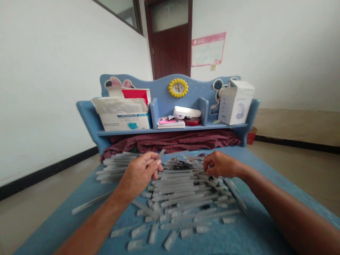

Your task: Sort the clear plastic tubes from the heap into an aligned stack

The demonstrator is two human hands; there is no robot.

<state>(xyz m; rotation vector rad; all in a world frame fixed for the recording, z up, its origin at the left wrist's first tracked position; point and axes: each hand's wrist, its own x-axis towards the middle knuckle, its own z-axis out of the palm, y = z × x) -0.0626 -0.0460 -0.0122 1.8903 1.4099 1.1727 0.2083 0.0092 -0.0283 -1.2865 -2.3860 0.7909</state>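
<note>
My left hand (145,170) is closed around a slim translucent pen barrel (161,153), whose end sticks up past the fingers. Over the right side of the pile, my right hand (219,164) has its fingers pinched together and turned down; a small dark bit shows at the fingertips, too little to name. Between and below both hands spreads a heap of frosted pen barrels (175,187), with dark slender parts (180,163) among them at the back. Short clear pen caps (135,245) lie scattered toward the front. Left of my left hand is a stack of more barrels (113,168).
The blue table (87,230) has a shelf (164,131) at the back. On it stand a mask box (124,118), some papers (171,124), a red round tin (192,122) and a white carton (236,102). Checked cloth (172,141) is bunched underneath.
</note>
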